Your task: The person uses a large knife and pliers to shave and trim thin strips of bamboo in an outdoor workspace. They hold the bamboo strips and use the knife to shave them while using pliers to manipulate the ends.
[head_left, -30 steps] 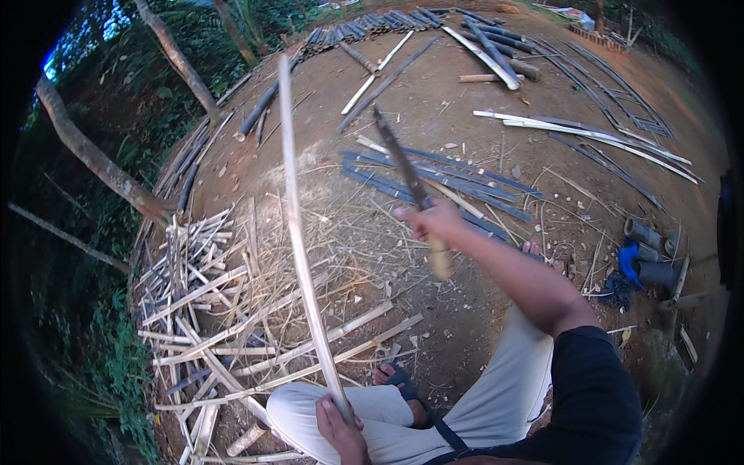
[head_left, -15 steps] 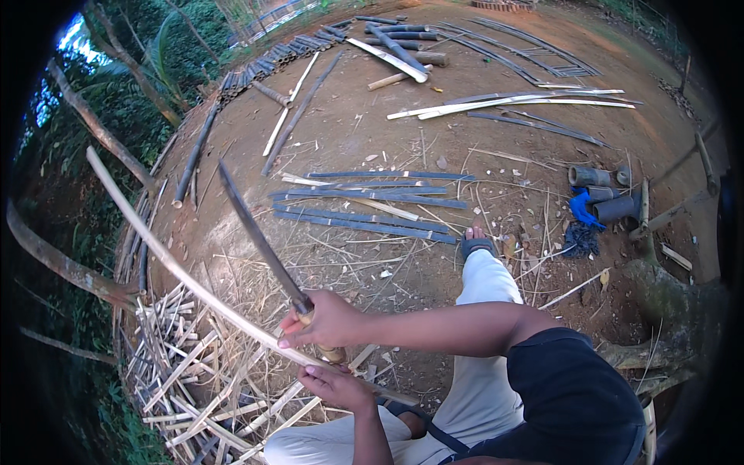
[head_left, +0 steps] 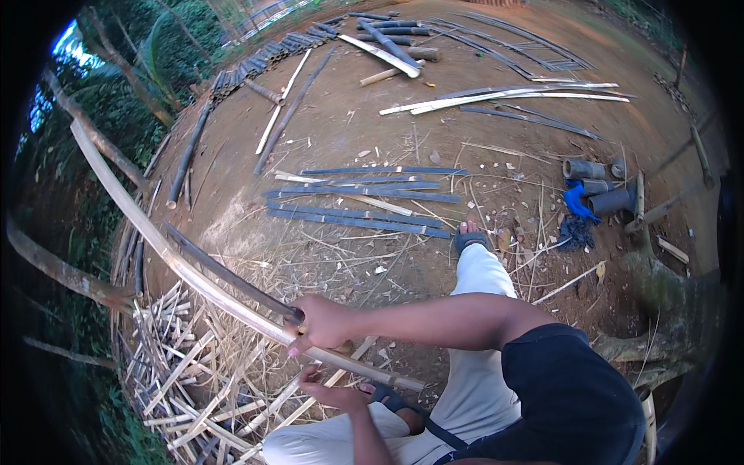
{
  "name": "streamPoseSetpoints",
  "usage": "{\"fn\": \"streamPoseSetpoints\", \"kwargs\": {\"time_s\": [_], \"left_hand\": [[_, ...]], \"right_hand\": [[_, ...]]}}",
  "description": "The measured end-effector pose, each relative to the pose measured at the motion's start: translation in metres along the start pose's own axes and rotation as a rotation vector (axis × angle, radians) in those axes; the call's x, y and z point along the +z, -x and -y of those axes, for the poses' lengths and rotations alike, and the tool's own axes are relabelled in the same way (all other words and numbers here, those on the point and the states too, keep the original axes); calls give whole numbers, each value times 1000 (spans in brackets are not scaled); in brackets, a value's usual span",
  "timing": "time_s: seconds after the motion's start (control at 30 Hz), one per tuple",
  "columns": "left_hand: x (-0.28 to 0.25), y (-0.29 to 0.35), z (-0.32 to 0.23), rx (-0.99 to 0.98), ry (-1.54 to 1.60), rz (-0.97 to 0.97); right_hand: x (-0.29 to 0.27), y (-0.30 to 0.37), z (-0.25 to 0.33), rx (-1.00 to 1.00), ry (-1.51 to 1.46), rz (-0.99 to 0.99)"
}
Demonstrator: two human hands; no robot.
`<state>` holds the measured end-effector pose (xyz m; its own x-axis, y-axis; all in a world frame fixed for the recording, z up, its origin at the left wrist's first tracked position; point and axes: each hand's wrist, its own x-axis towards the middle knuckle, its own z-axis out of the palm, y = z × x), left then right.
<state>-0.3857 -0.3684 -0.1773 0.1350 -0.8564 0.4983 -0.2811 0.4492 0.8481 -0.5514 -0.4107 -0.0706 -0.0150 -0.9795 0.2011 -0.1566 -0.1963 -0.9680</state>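
My right hand (head_left: 322, 322) is closed round the handle of a machete (head_left: 225, 269), whose dark blade points to the upper left. Its thumb side rests against a long, pale split bamboo strip (head_left: 182, 267). The strip slants from the upper left to its end above my bent leg. Below the strip, my left hand (head_left: 335, 393) is palm up with fingers loosely bent and apart, seemingly not gripping anything. The machete blade lies close alongside the strip's upper edge; whether they touch is hard to see. My right hand hides most of the handle.
A heap of pale bamboo offcuts (head_left: 182, 372) lies at the lower left. Several dark bamboo slats (head_left: 364, 217) are on the ground ahead, near my sandalled foot (head_left: 471, 239). Bamboo tube pieces (head_left: 585, 170) and a blue cloth (head_left: 577, 200) sit at right, beside a tree trunk (head_left: 655, 291).
The machete blade has swung down to the left, nearer the strip. My left hand has come off the strip and dropped slightly. The strip has turned, showing more of its broad face.
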Motion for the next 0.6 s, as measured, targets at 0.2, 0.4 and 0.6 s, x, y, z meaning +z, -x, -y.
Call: {"fn": "streamPoseSetpoints", "kwargs": {"time_s": [0.2, 0.4, 0.6], "left_hand": [[-85, -252, -34, -455, 1048, 134], [-128, -383, -70, -299, 1290, 403], [-157, -398, -59, -186, 1083, 289]], "right_hand": [[-14, 1, -3, 82, 50, 146], [19, 8, -3, 192, 105, 325], [24, 12, -36, 203, 137, 580]]}}
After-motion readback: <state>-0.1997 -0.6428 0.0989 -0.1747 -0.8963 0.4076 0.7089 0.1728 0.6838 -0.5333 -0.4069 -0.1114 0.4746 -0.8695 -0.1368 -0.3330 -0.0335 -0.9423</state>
